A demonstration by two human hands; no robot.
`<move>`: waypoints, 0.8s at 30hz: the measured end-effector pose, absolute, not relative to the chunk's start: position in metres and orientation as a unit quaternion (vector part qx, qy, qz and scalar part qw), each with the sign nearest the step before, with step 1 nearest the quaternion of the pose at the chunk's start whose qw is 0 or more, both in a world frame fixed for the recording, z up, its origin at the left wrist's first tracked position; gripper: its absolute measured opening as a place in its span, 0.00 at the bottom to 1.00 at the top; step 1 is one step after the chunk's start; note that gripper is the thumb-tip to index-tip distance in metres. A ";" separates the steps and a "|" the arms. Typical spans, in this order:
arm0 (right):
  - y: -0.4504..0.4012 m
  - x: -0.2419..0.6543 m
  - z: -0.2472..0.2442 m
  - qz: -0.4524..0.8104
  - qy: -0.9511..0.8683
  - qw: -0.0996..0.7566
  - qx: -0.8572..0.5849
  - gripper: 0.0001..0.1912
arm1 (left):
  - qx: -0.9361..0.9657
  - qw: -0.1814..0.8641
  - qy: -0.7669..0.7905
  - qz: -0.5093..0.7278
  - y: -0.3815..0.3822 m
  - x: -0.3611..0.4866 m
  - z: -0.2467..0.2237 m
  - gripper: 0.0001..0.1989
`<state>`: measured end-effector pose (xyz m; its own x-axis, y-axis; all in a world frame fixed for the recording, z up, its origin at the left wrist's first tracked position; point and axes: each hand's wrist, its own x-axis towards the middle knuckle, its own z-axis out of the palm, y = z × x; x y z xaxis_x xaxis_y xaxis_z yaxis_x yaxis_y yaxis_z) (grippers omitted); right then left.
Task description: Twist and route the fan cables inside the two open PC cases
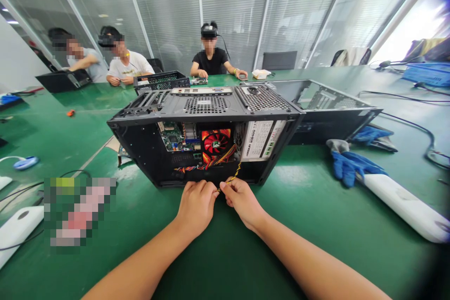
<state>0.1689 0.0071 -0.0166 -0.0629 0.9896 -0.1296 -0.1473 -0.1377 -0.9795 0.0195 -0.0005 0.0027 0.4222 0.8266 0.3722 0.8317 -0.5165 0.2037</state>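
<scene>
A black computer case (140, 150) lies on the green table with its open side toward me. Through the opening show a motherboard (172, 137), a red and orange cooling fan (215, 144) and a power supply (262, 140) with a white label. From the power supply a twisted yellow-and-black cable (238, 169) comes out over the near edge. My left hand (197, 204) pinches this cable near its end, and my right hand (242, 199) pinches it just to the right. What is at the cable's tip is hidden by my fingers. A bundle of coloured wires (211, 164) lies inside the case.
Behind on the right stands another open case (337, 124). Blue gloves (355, 166) and a white device (404, 201) lie on the right; another white device (21, 227) and cables are on the left. Several people (211, 61) sit across the table, with more computer parts before them.
</scene>
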 end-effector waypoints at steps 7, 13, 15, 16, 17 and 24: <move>0.008 0.169 -0.020 0.581 -0.440 0.486 -0.483 0.24 | -0.840 -0.004 -0.498 -0.215 0.000 0.019 0.004 0.08; 0.008 0.170 -0.018 0.612 -0.418 0.481 -0.468 0.24 | -0.827 -0.012 -0.507 -0.244 -0.002 0.018 0.004 0.06; 0.008 0.170 -0.017 0.616 -0.413 0.479 -0.470 0.24 | -0.822 -0.017 -0.510 -0.252 -0.002 0.018 0.004 0.06; 0.008 0.170 -0.016 0.616 -0.413 0.479 -0.470 0.24 | -0.821 -0.022 -0.510 -0.257 -0.002 0.019 0.003 0.05; 0.008 0.170 -0.016 0.616 -0.413 0.479 -0.470 0.24 | -0.820 -0.027 -0.509 -0.262 -0.002 0.018 0.003 0.05; 0.008 0.170 -0.016 0.609 -0.430 0.478 -0.465 0.24 | -0.827 -0.018 -0.505 -0.248 -0.001 0.018 0.002 0.07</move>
